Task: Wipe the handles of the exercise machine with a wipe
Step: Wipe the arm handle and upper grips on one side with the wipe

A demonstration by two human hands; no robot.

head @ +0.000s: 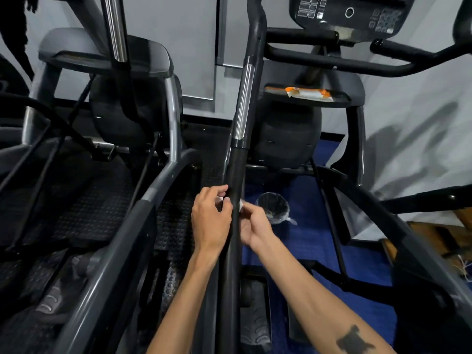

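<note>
A long black handle (236, 169) of the exercise machine runs up the middle of the view, with a silver band higher up. A white wipe (240, 204) is wrapped behind the handle, only small bits showing on each side. My left hand (210, 221) pinches one end of the wipe on the handle's left side. My right hand (255, 226) pinches the other end on the right side. Both hands sit at the same height, close against the bar.
An orange and white wipe packet (309, 93) lies on the machine's shelf. A bin with a clear liner (274, 208) stands on the blue floor just right of my hands. The console (350, 12) is above. A second machine (107, 62) stands at the left.
</note>
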